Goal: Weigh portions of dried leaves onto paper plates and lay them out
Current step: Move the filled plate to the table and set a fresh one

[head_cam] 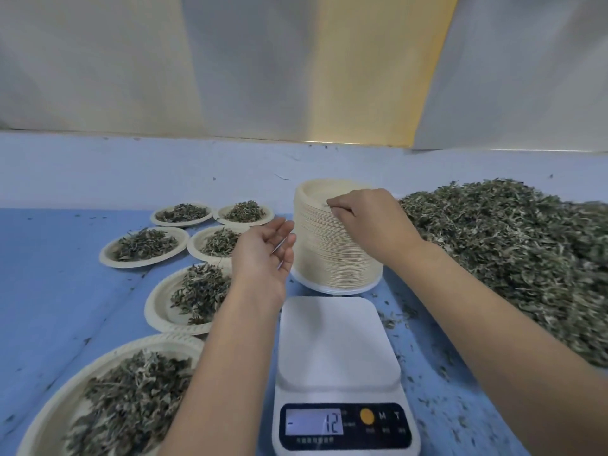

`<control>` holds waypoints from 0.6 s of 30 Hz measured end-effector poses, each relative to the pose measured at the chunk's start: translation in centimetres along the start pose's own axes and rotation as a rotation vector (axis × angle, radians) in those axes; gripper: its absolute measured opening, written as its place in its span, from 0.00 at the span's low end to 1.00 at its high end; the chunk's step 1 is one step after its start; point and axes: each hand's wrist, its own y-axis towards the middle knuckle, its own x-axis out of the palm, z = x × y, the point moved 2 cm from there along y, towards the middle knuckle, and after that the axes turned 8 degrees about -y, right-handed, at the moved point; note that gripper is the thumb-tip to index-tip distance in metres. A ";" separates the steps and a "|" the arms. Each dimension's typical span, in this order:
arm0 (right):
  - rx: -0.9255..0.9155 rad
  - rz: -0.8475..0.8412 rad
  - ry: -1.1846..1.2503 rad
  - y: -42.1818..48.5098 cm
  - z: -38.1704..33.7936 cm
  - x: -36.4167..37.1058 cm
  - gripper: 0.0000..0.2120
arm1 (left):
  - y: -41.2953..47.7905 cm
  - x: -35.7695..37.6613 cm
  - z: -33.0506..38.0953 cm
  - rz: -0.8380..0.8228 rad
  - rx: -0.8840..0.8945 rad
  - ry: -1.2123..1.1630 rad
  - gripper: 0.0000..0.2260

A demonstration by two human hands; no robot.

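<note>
Plates filled: six, left half of frame; nearest plate (pixel 62 399) at lower left.
Plate stack (pixel 329 258): one, centre, behind scale.
Scale (pixel 339 340): one, lower centre, reading -12.
Leaf heap (pixel 510 258): one, right side.
Your right hand (pixel 365 215): pinches stack's top rim.
Your left hand (pixel 263 255): fingers relaxed, holding nothing, just beside stack.

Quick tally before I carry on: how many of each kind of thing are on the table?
Filled paper plates: 6
Stack of empty plates: 1
Scale: 1
Loose leaf pile: 1
Total: 9
</note>
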 end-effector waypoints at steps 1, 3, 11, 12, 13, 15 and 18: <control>-0.006 0.005 0.015 0.0 0.0 0.0 0.13 | -0.1 0.0 0.0 -0.001 -0.003 -0.003 0.12; -0.010 0.005 0.030 -0.1 0.0 -0.1 0.14 | -0.1 0.1 -0.1 -0.003 -0.008 -0.010 0.12; -0.035 0.017 -0.070 -0.1 -0.3 0.3 0.14 | -0.4 0.3 -0.3 -0.003 -0.022 -0.004 0.12; -0.031 0.022 -0.100 -0.1 -0.5 0.6 0.14 | -0.4 0.2 -0.4 -0.002 -0.023 0.000 0.12; -0.022 0.036 -0.115 0.0 -0.5 0.8 0.13 | -0.5 0.3 -0.4 -0.003 -0.026 0.004 0.12; 0.000 0.068 -0.121 0.0 -0.6 1.1 0.13 | -0.5 0.3 -0.6 -0.007 -0.032 0.008 0.12; 0.001 0.093 -0.092 -0.1 -0.7 1.3 0.12 | -0.6 0.4 -0.8 -0.010 -0.030 0.018 0.12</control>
